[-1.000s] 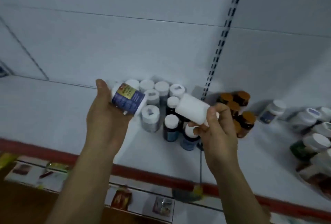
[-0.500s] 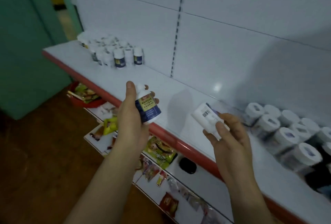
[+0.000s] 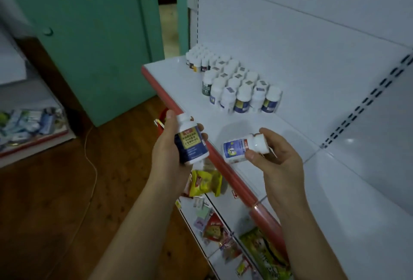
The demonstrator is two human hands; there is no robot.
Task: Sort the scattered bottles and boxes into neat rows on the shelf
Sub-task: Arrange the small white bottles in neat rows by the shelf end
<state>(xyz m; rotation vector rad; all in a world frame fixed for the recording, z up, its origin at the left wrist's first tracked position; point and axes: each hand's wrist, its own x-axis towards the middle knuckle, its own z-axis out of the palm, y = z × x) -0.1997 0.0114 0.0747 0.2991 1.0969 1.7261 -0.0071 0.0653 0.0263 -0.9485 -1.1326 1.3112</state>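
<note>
My left hand (image 3: 168, 145) grips a white bottle with a dark blue and yellow label (image 3: 191, 142), held upright just off the shelf's red front edge. My right hand (image 3: 278, 159) pinches a second white bottle with a blue label (image 3: 242, 147), lying on its side with its cap to the right, above the white shelf (image 3: 245, 123). Further back on the shelf stand several white-capped bottles in rows (image 3: 241, 90), with a smaller group (image 3: 201, 60) behind them at the shelf's left end.
The shelf's red edge strip (image 3: 232, 174) runs diagonally between my hands. Snack packets (image 3: 205, 182) lie on the lower shelf below. A green door (image 3: 89, 33) and wooden floor (image 3: 55, 190) are to the left. A low shelf with packets (image 3: 29, 123) stands at the far left.
My view has swung left along the shelf and the rows of bottles at its left end are now close. Both hands still carry their bottles; the right bottle has turned its blue label up.
</note>
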